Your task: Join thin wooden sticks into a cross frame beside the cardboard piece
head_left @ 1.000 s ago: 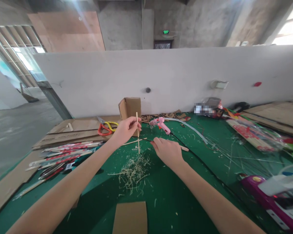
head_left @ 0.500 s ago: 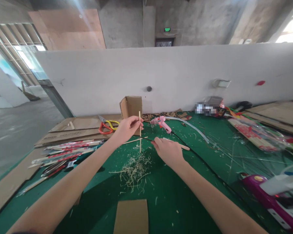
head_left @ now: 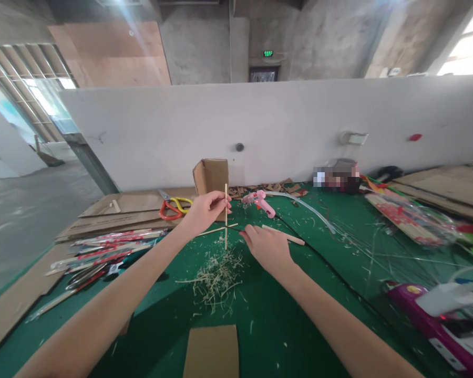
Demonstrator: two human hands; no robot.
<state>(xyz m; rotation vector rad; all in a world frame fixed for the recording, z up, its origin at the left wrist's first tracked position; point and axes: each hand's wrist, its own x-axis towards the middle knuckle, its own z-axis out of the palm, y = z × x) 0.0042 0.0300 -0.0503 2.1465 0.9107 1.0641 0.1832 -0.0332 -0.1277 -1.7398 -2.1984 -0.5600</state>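
As I follow this remotely, far L on the green table [head_left: 284,320] I've got wrapped packets [head_left: 102,253], then scissors [head_left: 171,199] w/ orange & yellow handles. Next, L hand [head_left: 205,211] is pinched on the upper part of an upright stick [head_left: 226,231], lower end just above the shavings heap [head_left: 217,278] in view; can't tell if it touches the table. A cross stick [head_left: 213,230] slants past it, contact unclear. R of that, R hand [head_left: 268,249] has its fingers closed on a thin dark tool [head_left: 235,229], tip at or v. near the upright stick; exact type I can't tell. Beyond the hand a loose stick [head_left: 294,239] lies on the table, w/ the pink glue gun [head_left: 263,203] farther back.

Step in hand, I'd judge: shaving or smoothing the upright stick abt where tool meets it. Next move prob. calls for a firm L pinch & short, light R strokes, tool kept clear of L hand.

Vs. 0.5 s ago: R hand sits a bit closer to the upright stick; L pinch looks unchanged. Vs. 1 s ago, more of the loose stick shows.
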